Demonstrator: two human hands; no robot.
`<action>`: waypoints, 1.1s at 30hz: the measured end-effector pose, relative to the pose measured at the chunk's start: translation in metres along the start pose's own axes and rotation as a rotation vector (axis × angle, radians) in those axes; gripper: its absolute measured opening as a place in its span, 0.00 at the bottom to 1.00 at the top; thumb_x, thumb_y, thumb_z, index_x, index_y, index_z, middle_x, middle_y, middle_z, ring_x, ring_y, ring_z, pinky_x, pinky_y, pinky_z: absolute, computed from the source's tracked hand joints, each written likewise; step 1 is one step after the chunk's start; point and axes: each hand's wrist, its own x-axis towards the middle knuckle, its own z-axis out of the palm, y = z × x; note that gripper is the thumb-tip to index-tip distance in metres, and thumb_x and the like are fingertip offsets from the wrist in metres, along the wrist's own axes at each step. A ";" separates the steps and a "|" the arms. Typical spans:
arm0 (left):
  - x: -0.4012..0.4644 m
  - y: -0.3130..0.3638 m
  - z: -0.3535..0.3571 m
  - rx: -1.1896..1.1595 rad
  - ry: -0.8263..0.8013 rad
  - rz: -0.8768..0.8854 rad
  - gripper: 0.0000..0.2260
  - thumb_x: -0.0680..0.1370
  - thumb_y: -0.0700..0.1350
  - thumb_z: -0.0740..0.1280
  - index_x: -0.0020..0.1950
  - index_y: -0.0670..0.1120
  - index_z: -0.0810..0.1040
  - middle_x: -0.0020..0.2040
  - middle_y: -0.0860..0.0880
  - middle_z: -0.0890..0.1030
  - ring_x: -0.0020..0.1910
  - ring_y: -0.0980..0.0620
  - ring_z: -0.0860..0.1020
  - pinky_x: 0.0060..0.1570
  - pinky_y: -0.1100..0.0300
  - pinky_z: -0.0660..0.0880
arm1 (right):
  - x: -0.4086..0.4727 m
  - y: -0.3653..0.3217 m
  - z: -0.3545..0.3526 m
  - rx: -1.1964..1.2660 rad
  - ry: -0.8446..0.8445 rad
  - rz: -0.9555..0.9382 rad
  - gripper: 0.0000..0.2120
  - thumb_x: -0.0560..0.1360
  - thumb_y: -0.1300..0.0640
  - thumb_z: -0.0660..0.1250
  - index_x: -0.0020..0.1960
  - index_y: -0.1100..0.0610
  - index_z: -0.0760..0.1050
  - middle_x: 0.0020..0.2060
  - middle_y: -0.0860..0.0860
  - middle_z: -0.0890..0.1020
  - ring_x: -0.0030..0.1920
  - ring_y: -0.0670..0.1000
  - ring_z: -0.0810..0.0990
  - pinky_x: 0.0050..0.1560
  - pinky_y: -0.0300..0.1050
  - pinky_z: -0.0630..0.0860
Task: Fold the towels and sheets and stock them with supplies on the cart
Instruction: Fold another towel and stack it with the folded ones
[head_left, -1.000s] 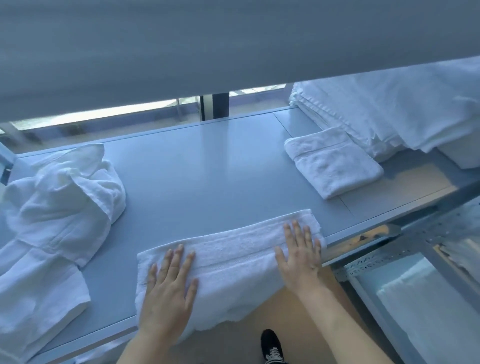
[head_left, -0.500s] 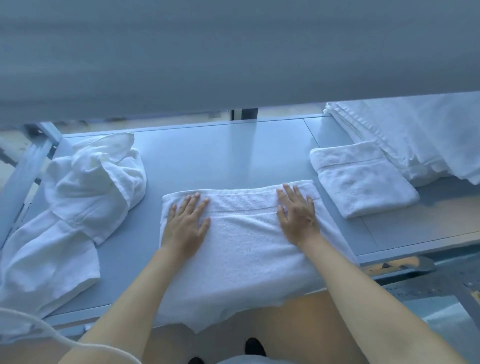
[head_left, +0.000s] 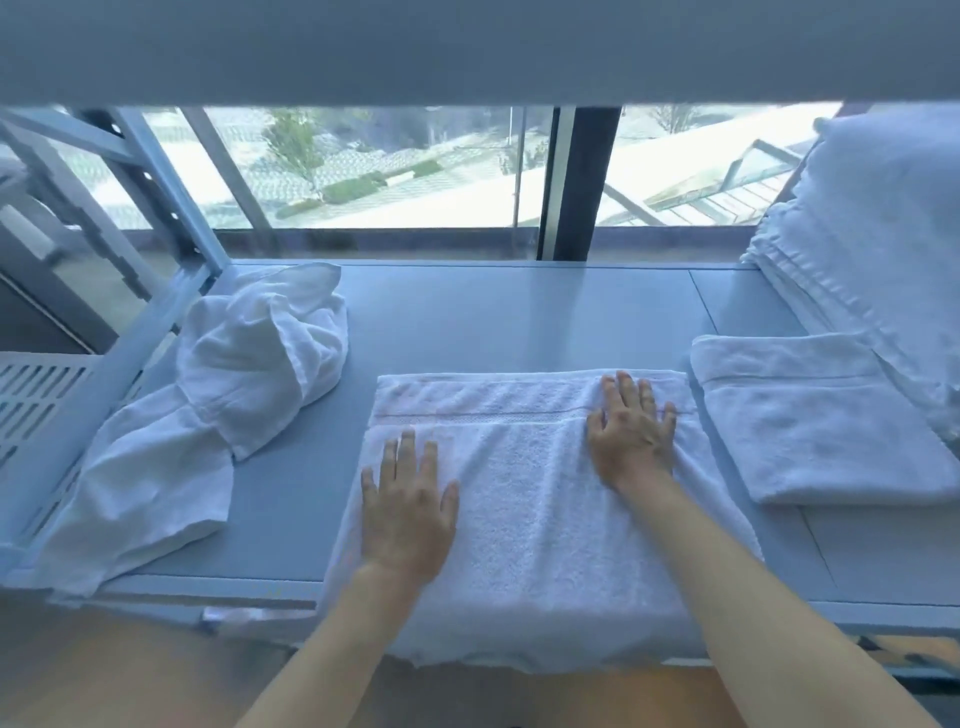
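Both my grips, left and right, flat, holding nothing, on half-folded towel; right of it one folded towel done; left, crumpled towels remain.

White terry towel with a woven band stripe lies on the pale grey-blue shelf.

Single head cam, looking forward and down, close over the left hand and right hand. Window straight beyond the fingertips. No second view.
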 end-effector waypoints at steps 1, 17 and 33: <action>-0.019 0.000 0.003 -0.005 -0.022 0.014 0.29 0.82 0.61 0.50 0.81 0.52 0.63 0.83 0.45 0.58 0.82 0.43 0.57 0.76 0.37 0.58 | 0.001 0.000 0.000 -0.002 -0.006 -0.005 0.29 0.82 0.47 0.51 0.83 0.48 0.55 0.83 0.46 0.54 0.83 0.52 0.49 0.80 0.64 0.44; -0.007 0.000 0.010 0.003 -0.092 -0.037 0.34 0.80 0.69 0.43 0.84 0.58 0.42 0.84 0.54 0.40 0.82 0.51 0.37 0.80 0.41 0.38 | -0.018 0.015 -0.037 0.103 -0.086 -0.323 0.29 0.83 0.50 0.59 0.83 0.50 0.57 0.83 0.49 0.53 0.83 0.52 0.48 0.80 0.67 0.45; 0.002 -0.020 0.018 0.003 -0.077 -0.006 0.35 0.78 0.71 0.38 0.83 0.60 0.39 0.84 0.55 0.37 0.82 0.53 0.35 0.80 0.44 0.36 | -0.107 0.083 -0.016 -0.049 -0.147 -0.330 0.34 0.79 0.32 0.42 0.82 0.37 0.38 0.82 0.39 0.36 0.81 0.47 0.32 0.81 0.59 0.37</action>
